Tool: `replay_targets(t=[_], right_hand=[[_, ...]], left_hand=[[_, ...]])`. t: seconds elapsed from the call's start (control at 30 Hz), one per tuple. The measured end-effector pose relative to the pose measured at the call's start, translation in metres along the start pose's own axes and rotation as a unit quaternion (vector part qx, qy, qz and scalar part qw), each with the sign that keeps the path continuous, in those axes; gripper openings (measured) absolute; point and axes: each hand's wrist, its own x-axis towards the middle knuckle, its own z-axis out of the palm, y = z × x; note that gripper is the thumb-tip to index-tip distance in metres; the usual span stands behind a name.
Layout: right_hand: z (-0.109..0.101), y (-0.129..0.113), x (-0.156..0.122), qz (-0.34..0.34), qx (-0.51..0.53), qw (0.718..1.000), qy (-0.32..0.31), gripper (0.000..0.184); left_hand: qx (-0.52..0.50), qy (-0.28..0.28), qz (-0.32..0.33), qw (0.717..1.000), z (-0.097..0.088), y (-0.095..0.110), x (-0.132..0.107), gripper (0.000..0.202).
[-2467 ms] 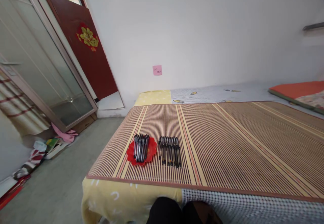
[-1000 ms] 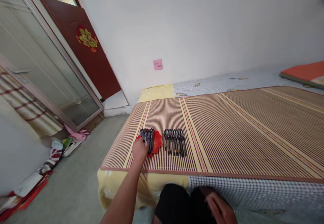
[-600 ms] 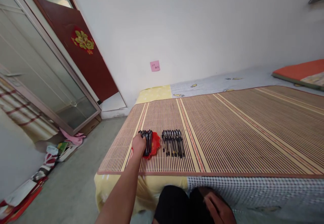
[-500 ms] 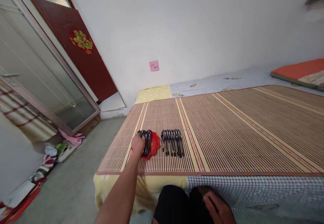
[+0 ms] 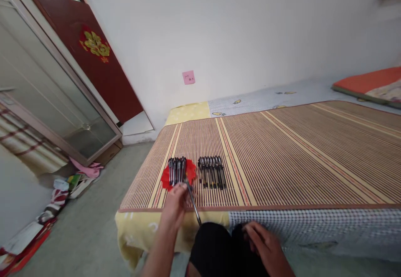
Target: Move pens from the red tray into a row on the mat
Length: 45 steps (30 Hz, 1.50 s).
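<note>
My left hand (image 5: 177, 199) is closed on a pen (image 5: 194, 208), which slants down toward my knee, just in front of a red scalloped plate (image 5: 191, 170). Several black-capped pens (image 5: 177, 171) lie side by side on that plate. To its right, a row of several similar pens (image 5: 212, 172) rests on the striped bamboo mat (image 5: 266, 164). My right hand (image 5: 260, 237) hovers at my knee by the bed's edge, its fingers partly curled, with nothing visible in it.
The mat covers a bed with a patterned sheet (image 5: 282, 222). An orange folded quilt (image 5: 369, 80) lies at the far right. A pink note (image 5: 188, 77) sticks to the wall. Left of the bed are a glass-panelled door (image 5: 62, 101) and clothes on the floor.
My left hand has drawn back from the plate toward me, bringing one pen out. My right hand has risen slightly beside my knee. The view has shifted a little.
</note>
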Motion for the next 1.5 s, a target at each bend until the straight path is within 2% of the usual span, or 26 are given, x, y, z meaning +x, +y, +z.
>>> replay_targets(t=[0.07, 0.17, 0.27, 0.37, 0.57, 0.67, 0.77, 0.87, 0.93, 1.0, 1.1, 1.2, 1.3, 1.5], right_hand=[[0.002, -0.023, 0.006, 0.019, 0.047, 0.998, -0.023, 0.047], [0.006, -0.058, 0.013, 0.02, 0.126, 0.99, -0.056, 0.046], [0.011, -0.08, 0.012, 0.027, 0.212, 0.969, -0.126, 0.043], [0.012, -0.083, 0.007, 0.06, 0.278, 0.943, -0.171, 0.039], [0.001, -0.08, 0.001, 0.091, 0.331, 0.934, -0.098, 0.033], [-0.008, -0.081, 0.005, 0.091, 0.354, 0.928, -0.077, 0.028], [-0.024, -0.076, 0.015, 0.096, 0.416, 0.904, 0.003, 0.028], [-0.043, -0.071, 0.022, 0.084, 0.458, 0.882, 0.07, 0.037], [-0.049, -0.071, 0.021, 0.085, 0.449, 0.887, 0.072, 0.038], [-0.046, -0.073, 0.015, 0.095, 0.406, 0.907, 0.051, 0.032], [-0.029, -0.075, 0.006, 0.105, 0.299, 0.948, -0.015, 0.037], [-0.013, -0.073, 0.003, 0.09, 0.212, 0.972, -0.052, 0.037], [-0.009, -0.073, 0.004, 0.055, 0.166, 0.983, -0.05, 0.033], [-0.014, -0.082, 0.003, 0.011, 0.132, 0.99, -0.047, 0.03]], left_hand=[[-0.147, -0.052, -0.096, 0.983, 0.022, -0.022, -0.038, 0.036], [-0.22, -0.107, -0.173, 0.954, 0.048, -0.046, -0.081, 0.033], [-0.233, -0.155, -0.2, 0.939, 0.063, -0.053, -0.102, 0.028], [-0.231, -0.177, -0.203, 0.935, 0.067, -0.052, -0.108, 0.029], [-0.172, -0.244, -0.219, 0.929, 0.066, -0.062, -0.116, 0.036], [-0.161, -0.245, -0.217, 0.931, 0.067, -0.066, -0.119, 0.035], [-0.14, -0.249, -0.218, 0.933, 0.067, -0.065, -0.121, 0.035], [-0.107, -0.219, -0.183, 0.952, 0.065, -0.064, -0.12, 0.039], [-0.078, -0.182, -0.139, 0.97, 0.064, -0.064, -0.119, 0.04], [-0.055, -0.149, -0.098, 0.982, 0.064, -0.068, -0.117, 0.04], [-0.023, -0.122, -0.053, 0.991, 0.065, -0.076, -0.114, 0.04], [0.027, -0.128, -0.033, 0.991, 0.064, -0.083, -0.115, 0.035], [0.07, -0.136, -0.024, 0.988, 0.063, -0.086, -0.117, 0.028], [0.137, -0.113, -0.006, 0.984, 0.061, -0.077, -0.12, 0.024]])
